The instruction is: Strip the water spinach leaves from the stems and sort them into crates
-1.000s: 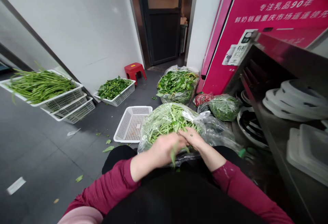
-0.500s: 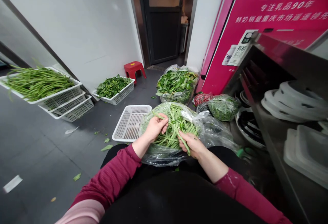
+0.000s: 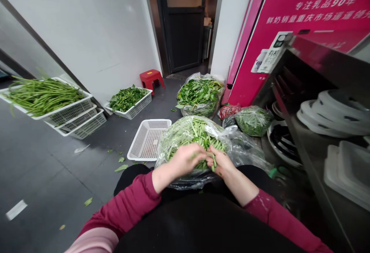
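Note:
Between my knees is a clear plastic bag (image 3: 173, 135), its mouth spread around a heap of green beans (image 3: 199, 127). Over the heap, my right hand (image 3: 222, 161) is closed around green bean pieces (image 3: 214, 162), which stick out below its fingers. My left hand (image 3: 186, 159) meets it from the left, fingertips pinched at the bean by the right fingers. Motion blurs the left fingers, and the back of that hand partly hides what they grip. A white perforated basket (image 3: 134, 150) stands on the floor just left of the bag.
Stacked white baskets (image 3: 89, 123) at left carry long green stems (image 3: 43, 96). Farther back are a basket of leafy greens (image 3: 127, 98), a red stool (image 3: 152, 78) and a bag of leaves (image 3: 199, 93). A metal shelf (image 3: 306, 145) with white lids borders my right side.
My left hand has moved right and slightly down, from holding a bean's far end to meeting my right hand. The long bean stretched between the hands now shows only as short pieces at the right.

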`<state>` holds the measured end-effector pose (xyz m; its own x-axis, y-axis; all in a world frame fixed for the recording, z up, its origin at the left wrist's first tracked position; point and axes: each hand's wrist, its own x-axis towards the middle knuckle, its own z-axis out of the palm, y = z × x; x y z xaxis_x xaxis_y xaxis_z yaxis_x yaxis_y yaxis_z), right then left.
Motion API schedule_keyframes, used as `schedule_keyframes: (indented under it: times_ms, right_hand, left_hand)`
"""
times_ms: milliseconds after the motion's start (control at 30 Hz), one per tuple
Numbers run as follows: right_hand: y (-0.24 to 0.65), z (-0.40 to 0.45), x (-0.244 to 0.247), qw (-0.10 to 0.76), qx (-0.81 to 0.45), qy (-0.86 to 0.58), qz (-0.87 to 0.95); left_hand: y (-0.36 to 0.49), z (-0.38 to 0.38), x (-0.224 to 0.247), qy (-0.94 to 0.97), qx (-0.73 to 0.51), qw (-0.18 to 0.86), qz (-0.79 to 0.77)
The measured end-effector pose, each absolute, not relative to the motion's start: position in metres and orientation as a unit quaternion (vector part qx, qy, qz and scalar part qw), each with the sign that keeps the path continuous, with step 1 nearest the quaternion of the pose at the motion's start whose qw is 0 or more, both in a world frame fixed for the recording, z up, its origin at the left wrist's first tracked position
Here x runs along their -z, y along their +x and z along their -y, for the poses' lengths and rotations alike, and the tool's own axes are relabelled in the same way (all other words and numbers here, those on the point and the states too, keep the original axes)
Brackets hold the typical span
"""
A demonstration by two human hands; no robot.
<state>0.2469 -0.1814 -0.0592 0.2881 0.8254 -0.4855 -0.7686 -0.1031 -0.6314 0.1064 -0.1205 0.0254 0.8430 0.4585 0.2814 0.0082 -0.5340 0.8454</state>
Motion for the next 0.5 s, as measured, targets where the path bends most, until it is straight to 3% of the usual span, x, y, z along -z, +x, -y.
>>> schedule_keyframes:
  times_ms: [67,267,500]
  right_hand:
    - [0.249,0.180,0.061,0.671,-0.584,-0.457,0.011]
    - [0.239,0.196,0.045,0.521,-0.773,-0.343,0.114]
    - [0.241,0.207,0.041,0.540,-0.781,-0.288,0.126]
  left_hand:
    - [0.106,0.134,-0.030,0.856,-0.201,0.467,-0.094]
    - [0.118,0.117,-0.009,0.669,-0.171,0.699,-0.183]
    - [0.117,0.095,0.009,0.523,-0.230,0.791,-0.218]
